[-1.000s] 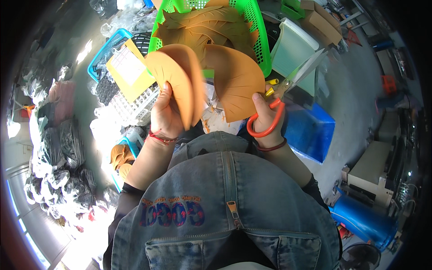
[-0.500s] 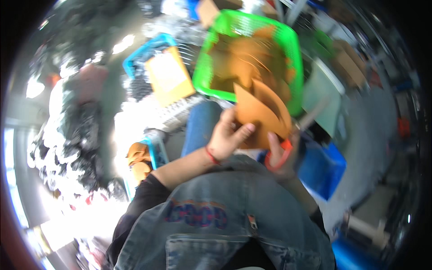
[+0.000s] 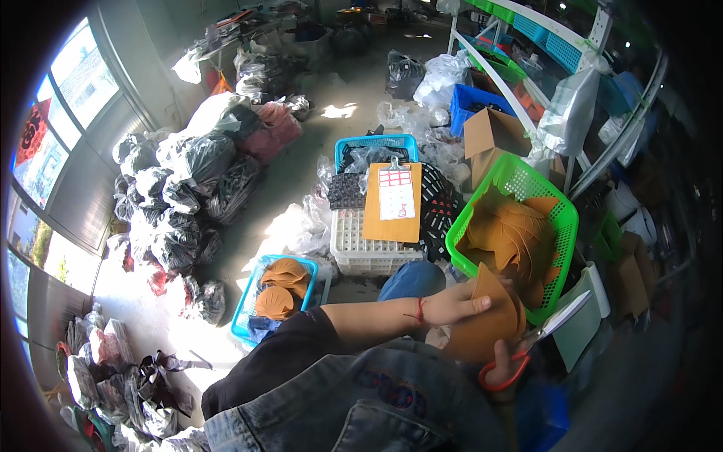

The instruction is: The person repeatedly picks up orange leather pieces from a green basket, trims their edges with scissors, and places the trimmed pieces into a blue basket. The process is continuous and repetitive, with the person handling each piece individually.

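My left hand (image 3: 452, 303) is closed on a bent, tan-orange sheet piece (image 3: 486, 329), its thumb pressed over the near face. Whether it is one folded piece or several together I cannot tell. My right hand (image 3: 497, 363) has its fingers in the red-orange handles of a pair of scissors (image 3: 559, 313). The blades point up and right, beside the piece and apart from it. Just beyond the hands, a green basket (image 3: 461, 245) holds a heap of similar curved pieces (image 3: 508, 233). A blue basket (image 3: 242, 316) to the left holds more of them in rounded stacks.
A clipboard (image 3: 393, 230) with a paper lies on a white crate (image 3: 354, 245) ahead. Full plastic bags (image 3: 181, 188) pile up along the left. A cardboard box (image 3: 486, 139) and a white-framed rack (image 3: 512, 98) stand at the far right. A blue bin (image 3: 546, 414) is low at right.
The view has swung, so the hands and baskets now appear further right and lower. Both hands keep hold of the sheet piece and the scissors, and the scissors' blades show more clearly.
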The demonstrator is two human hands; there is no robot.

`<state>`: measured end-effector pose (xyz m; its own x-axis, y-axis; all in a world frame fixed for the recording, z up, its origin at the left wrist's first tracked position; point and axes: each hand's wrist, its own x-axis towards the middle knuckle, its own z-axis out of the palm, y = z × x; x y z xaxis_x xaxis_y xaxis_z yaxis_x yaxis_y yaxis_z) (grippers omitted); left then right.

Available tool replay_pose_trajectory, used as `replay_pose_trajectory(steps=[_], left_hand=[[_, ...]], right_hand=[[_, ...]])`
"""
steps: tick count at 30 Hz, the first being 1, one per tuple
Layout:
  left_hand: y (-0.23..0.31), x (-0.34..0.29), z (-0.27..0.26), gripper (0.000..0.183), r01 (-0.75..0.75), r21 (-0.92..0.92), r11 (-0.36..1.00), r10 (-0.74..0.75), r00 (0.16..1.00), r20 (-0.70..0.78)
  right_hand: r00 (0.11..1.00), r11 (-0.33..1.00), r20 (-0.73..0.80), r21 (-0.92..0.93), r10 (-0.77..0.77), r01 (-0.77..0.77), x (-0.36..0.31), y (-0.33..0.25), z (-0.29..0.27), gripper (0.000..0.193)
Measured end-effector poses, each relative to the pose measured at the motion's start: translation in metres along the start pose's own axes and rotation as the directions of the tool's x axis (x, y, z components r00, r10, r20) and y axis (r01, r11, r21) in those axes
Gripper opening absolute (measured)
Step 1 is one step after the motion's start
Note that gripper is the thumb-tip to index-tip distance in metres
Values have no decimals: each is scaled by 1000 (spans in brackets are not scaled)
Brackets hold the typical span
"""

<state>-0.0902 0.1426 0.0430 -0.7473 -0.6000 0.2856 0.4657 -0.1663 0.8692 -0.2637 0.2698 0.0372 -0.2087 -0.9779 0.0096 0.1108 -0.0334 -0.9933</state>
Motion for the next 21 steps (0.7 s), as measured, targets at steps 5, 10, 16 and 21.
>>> replay_pose_trajectory(steps=[5, 10, 16, 21], left_hand=[[-8, 7, 16, 61, 56, -284, 957, -142, 947, -289], [-15, 2, 22, 76, -177, 462, 869, 422, 751, -508], [-10, -27, 15, 71, -110, 20, 994, 110, 935, -336], [-14, -74, -3, 53, -101, 129, 987, 147, 895, -421]], right_hand=[[997, 992, -35, -107, -65, 61, -1, 10, 1, 48], [991, 966, -6, -223, -133, 128, 2, 7, 18, 53], [953, 942, -133, -241, -271, 234, 12, -19, 47, 57], [948, 807, 107, -502, -301, 313, 9, -8, 80, 60]])
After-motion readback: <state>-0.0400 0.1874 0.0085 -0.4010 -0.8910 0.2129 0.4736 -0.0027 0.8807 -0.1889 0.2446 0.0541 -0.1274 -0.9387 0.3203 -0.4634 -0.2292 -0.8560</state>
